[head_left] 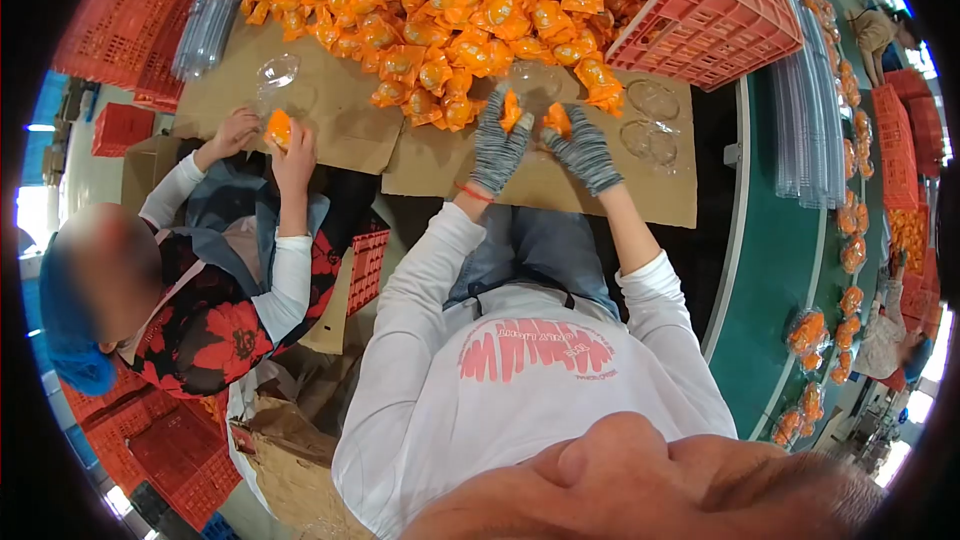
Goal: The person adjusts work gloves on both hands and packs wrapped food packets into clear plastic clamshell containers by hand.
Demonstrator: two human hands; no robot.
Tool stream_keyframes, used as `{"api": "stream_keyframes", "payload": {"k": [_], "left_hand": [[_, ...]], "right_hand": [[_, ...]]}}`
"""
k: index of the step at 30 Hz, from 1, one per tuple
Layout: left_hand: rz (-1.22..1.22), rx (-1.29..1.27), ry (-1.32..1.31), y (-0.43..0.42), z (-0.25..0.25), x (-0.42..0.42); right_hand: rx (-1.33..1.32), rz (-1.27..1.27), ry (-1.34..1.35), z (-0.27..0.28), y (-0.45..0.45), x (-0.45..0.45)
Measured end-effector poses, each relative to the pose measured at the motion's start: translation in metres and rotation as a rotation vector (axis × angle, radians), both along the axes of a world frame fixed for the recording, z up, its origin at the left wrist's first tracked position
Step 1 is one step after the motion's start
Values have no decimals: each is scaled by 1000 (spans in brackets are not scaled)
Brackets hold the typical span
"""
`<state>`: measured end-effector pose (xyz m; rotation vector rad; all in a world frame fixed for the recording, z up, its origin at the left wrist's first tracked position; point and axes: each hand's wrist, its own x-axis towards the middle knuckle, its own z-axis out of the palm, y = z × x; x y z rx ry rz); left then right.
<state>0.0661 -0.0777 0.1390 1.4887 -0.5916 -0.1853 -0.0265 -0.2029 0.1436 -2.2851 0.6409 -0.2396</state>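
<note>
Head view: gloved fingers of the left hand (499, 152) close on an orange-wrapped piece (511, 110), and those of the right hand (585, 153) grip a second wrapped piece (557, 119), both near the front edge of the cardboard-covered surface (450, 168). Clear plastic trays (652, 140) lie by its right edge. Beyond the hands spreads a heap of wrapped pieces (480, 10), with a red crate (715, 15) beside it. Leftward, a co-worker's hand (292, 155) holds another piece (279, 127).
</note>
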Motion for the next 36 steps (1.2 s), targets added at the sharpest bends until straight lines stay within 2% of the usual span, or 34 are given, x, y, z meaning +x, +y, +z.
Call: {"api": "stream_keyframes", "payload": {"k": [1, 2, 5, 8, 11, 14, 17, 20, 26, 29, 32, 35, 36], "left_hand": [[0, 113, -25, -1, -15, 1], [-34, 192, -144, 1, -32, 7], [-42, 261, -92, 6, -38, 11], [-93, 421, -235, 12, -36, 22], [-194, 442, -251, 6, -19, 28], [50, 386, -622, -5, -42, 27], [173, 116, -375, -15, -21, 14], [110, 196, -537, -17, -55, 20], [-3, 273, -575, -16, -50, 32], [8, 318, -673, -16, -41, 25], [-1, 405, -619, -12, -44, 17], [-87, 264, -469, -11, -30, 13], [-95, 240, -442, -8, -32, 8]], "right_hand": [[-125, 15, 61, 2, 5, 3], [-180, 21, 2, -9, 9, 6], [-236, 20, 82, 5, 16, 10], [-252, 79, 120, 12, 17, 13], [-278, 94, 186, 14, 13, 18], [-289, 176, 93, 15, 10, 19], [-287, 134, 132, 18, 12, 22], [-264, 119, 148, 17, 11, 24], [-51, 184, 296, 27, -2, 23], [58, 153, 23, 3, -11, 9], [-291, 136, -27, -21, -11, 3], [-449, 98, 9, -10, -4, 1], [-402, 134, 38, -7, -6, 1]]}}
